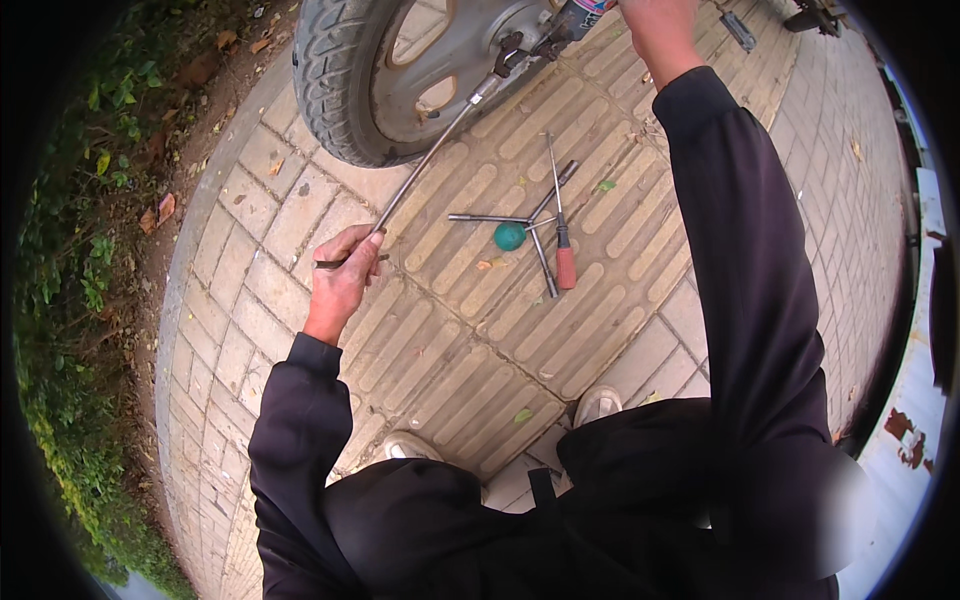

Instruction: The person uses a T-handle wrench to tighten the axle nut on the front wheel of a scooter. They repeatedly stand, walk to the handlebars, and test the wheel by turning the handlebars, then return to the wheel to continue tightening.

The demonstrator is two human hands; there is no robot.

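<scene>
My left hand [345,275] is closed around the crossbar end of a long T-handle socket wrench [430,155]. The shaft slants up to the right, and its far end meets the hub parts of a spoked motorcycle wheel [340,95]. At the top edge, my right hand [662,35] is beside a dark cylinder with coloured print [583,18]; its fingers are cut off by the frame, so its grip is hidden. Between my arms, a Y-shaped socket wrench [490,217], a red-handled screwdriver [566,265] and a small round green thing [510,236] lie on the paving.
Ribbed yellowish paving slabs [440,350] stretch from the wheel to my shoes [598,403]. Hedge plants [90,230] run along the kerb on the left. A black pedal-like part [738,32] is at the upper right. A pale, rust-patched panel [915,420] borders the right side.
</scene>
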